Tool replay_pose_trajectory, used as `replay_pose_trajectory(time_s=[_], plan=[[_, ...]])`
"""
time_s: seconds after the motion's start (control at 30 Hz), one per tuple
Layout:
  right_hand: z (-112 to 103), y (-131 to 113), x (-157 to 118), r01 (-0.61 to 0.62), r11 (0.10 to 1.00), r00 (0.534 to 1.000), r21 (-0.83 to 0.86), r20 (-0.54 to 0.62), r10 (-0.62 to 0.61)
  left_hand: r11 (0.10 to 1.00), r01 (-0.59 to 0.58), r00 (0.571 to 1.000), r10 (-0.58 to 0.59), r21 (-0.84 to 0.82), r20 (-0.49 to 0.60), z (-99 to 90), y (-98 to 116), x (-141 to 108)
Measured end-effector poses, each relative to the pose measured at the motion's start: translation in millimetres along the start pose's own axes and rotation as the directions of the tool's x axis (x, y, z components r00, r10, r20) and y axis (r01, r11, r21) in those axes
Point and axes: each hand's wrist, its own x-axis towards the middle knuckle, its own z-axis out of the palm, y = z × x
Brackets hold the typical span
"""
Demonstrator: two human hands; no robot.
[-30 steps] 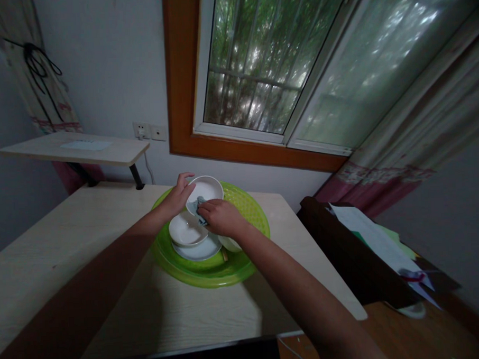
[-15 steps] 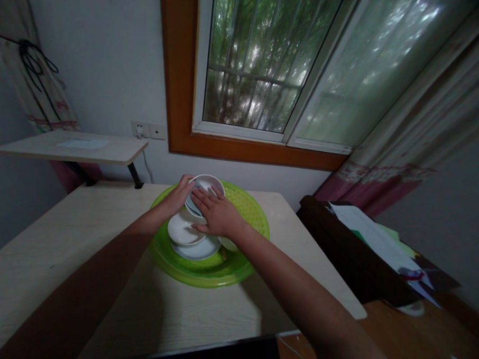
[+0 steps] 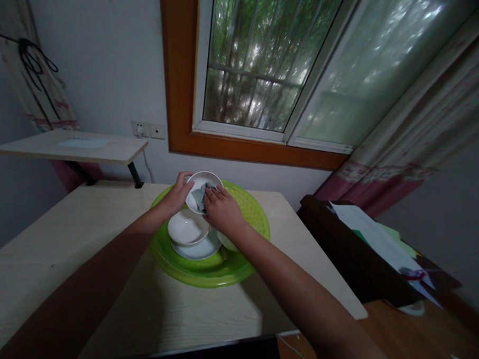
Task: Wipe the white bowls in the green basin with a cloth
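Note:
My left hand (image 3: 180, 192) is closed on the left rim of a white bowl (image 3: 204, 177), which is raised and tilted toward me. Inside that bowl lies a grey-blue cloth (image 3: 199, 197), and my right hand (image 3: 224, 207) presses it against the inner wall with its fingers. Below them a second white bowl (image 3: 186, 227) rests on a white plate (image 3: 201, 249). Both sit in a round green plastic basin (image 3: 204, 280). Partly hidden behind my right wrist are another pale bowl (image 3: 227, 242) and a small brown stick-like end (image 3: 224, 253).
The basin stands on a light wooden table (image 3: 122, 306). A raised shelf (image 3: 75, 148) with a paper sheet is at the left. Ahead are a wall and a window with an orange-brown frame (image 3: 258, 158). Papers (image 3: 369, 234) lie on a dark piece of furniture at the right.
The bowl has tilted a little more toward me and risen slightly. My right hand has shifted right across it with the cloth, so more of the cloth and of the lower bowl shows.

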Motion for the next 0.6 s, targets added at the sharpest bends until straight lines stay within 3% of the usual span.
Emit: replay_pose_trajectory(time_s=[0.27,0.6], plan=[[-6,2,-1,0.132,0.991,0.983,-0.003,0.133,-0.13,0.999,-0.022,0.999,0.024,0.05,-0.046,-2.7,-2,-2],[7,7,-7,0.302,0.938,0.953,0.17,-0.026,-0.302,0.996,-0.045,0.998,0.049,0.083,-0.037,-3.9,-7,-2]])
